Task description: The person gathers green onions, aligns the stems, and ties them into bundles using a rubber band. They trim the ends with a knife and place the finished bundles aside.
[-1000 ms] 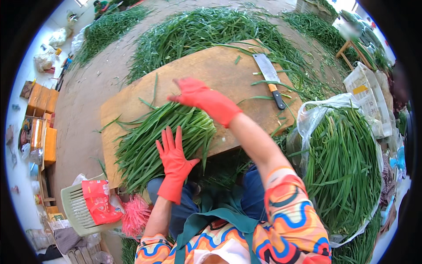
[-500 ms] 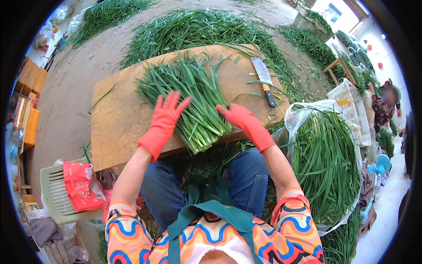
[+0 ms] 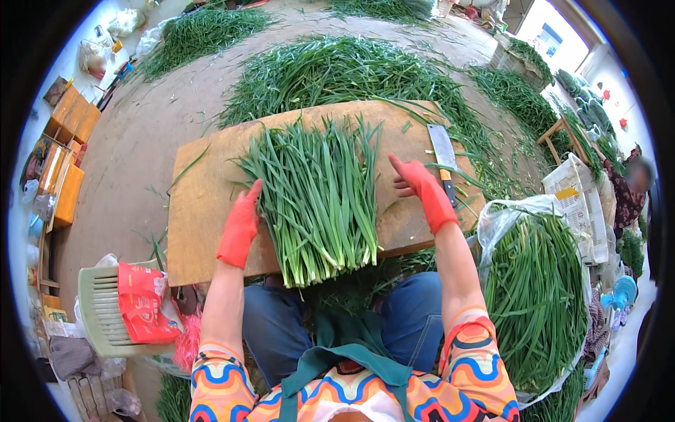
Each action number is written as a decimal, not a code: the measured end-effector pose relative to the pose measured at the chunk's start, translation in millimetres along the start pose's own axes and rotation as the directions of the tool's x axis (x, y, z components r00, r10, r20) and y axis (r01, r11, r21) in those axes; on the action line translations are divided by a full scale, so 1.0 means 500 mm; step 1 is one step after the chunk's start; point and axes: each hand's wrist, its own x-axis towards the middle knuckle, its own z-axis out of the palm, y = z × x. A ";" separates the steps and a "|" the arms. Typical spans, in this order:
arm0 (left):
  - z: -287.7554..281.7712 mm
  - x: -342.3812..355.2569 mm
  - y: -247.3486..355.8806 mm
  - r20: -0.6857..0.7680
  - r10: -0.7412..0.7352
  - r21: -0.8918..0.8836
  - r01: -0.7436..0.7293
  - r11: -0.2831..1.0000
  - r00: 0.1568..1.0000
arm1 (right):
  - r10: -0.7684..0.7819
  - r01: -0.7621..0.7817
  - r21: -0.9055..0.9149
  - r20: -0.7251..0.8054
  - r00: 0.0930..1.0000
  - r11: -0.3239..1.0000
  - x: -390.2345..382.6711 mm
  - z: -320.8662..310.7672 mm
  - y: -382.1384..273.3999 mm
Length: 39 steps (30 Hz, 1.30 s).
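A broad bundle of garlic chives [image 3: 320, 200] lies across the wooden board [image 3: 204, 204], pale stem ends overhanging its near edge. My left hand [image 3: 240, 226], in a red rubber glove, is beside the bundle's left edge with the fingers stretched forward. Whether it touches the leaves is hard to tell. My right hand [image 3: 427, 193], gloved the same way, is held apart from the bundle on its right, fingers spread and holding nothing. Close beyond it, a cleaver [image 3: 443, 149] with a black and yellow handle rests on the board's right side.
A large heap of chives [image 3: 337, 74] covers the floor behind the board. To my right stands a clear plastic bag [image 3: 503, 225] packed with chives. A green plastic chair [image 3: 105, 309] with a red package [image 3: 144, 302] is at left. Another person [image 3: 628, 190] is at far right.
Both hands have moved off the bundle to its sides, the right farther out. The chives now lie straighter and wider. The whole view has shifted slightly.
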 end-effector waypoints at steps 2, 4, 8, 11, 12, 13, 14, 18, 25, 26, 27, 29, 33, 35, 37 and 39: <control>0.125 -0.001 0.002 0.085 0.022 -0.208 -0.004 0.978 0.996 | 0.110 -0.181 0.226 0.293 0.950 0.957 0.099 0.075 0.025; 0.189 -0.009 0.015 0.142 0.182 -0.063 -0.175 0.983 0.973 | -0.197 0.221 -0.211 0.129 0.972 0.952 0.043 0.212 -0.047; 0.221 0.007 0.035 0.290 -0.087 0.058 0.074 0.996 0.953 | -0.228 0.171 0.219 0.273 0.934 0.961 -0.026 0.253 -0.072; 0.233 -0.005 0.037 0.343 0.015 0.030 -0.027 0.999 0.939 | -0.343 0.054 0.588 0.392 0.854 0.807 -0.036 0.232 -0.058; 0.243 -0.018 0.061 0.353 0.086 0.029 -0.103 0.994 0.932 | -0.422 0.072 0.654 0.395 0.816 0.753 -0.089 0.203 -0.100; 0.266 -0.041 0.099 0.373 0.156 0.029 -0.180 0.983 0.915 | -0.527 0.139 0.714 0.357 0.771 0.686 -0.108 0.177 -0.126; 0.291 -0.075 0.149 0.376 0.217 0.076 -0.263 0.962 0.901 | -0.591 0.234 0.723 0.287 0.754 0.650 -0.134 0.149 -0.162; 0.342 -0.187 0.297 0.498 0.424 0.082 -0.528 0.845 0.756 | -0.848 0.457 0.794 0.132 0.514 0.400 -0.245 0.072 -0.282; 0.354 -0.236 0.259 0.484 0.457 -0.071 -0.487 0.870 0.746 | -0.857 0.773 0.372 0.266 0.441 0.514 -0.309 0.033 -0.286; 0.350 -0.231 0.257 0.460 0.449 0.011 -0.510 0.860 0.766 | -0.867 0.802 0.329 0.206 0.453 0.498 -0.309 0.046 -0.285; 0.345 -0.226 0.260 0.434 0.442 0.095 -0.528 0.844 0.785 | -0.862 0.777 0.373 0.219 0.457 0.506 -0.314 0.053 -0.283; 0.342 -0.229 0.247 0.312 0.512 0.211 -0.584 0.784 0.800 | -0.849 0.717 0.456 0.243 0.469 0.526 -0.332 0.059 -0.275; 0.371 -0.215 0.214 0.381 0.589 0.242 -0.692 0.680 0.713 | -0.896 0.809 0.389 0.133 0.423 0.440 -0.306 0.039 -0.255; 0.294 -0.101 0.167 0.442 0.738 0.356 -0.855 0.377 0.510 | -0.896 0.784 0.450 0.102 0.432 0.429 -0.325 0.077 -0.272; 0.328 -0.008 0.187 0.541 0.814 0.343 -0.939 0.017 0.212 | -0.924 0.869 0.374 -0.070 0.375 0.324 -0.311 0.104 -0.290; 0.357 -0.083 0.208 0.509 0.726 0.422 -0.869 0.259 0.463 | -0.900 0.902 0.254 -0.176 0.399 0.350 -0.315 0.081 -0.284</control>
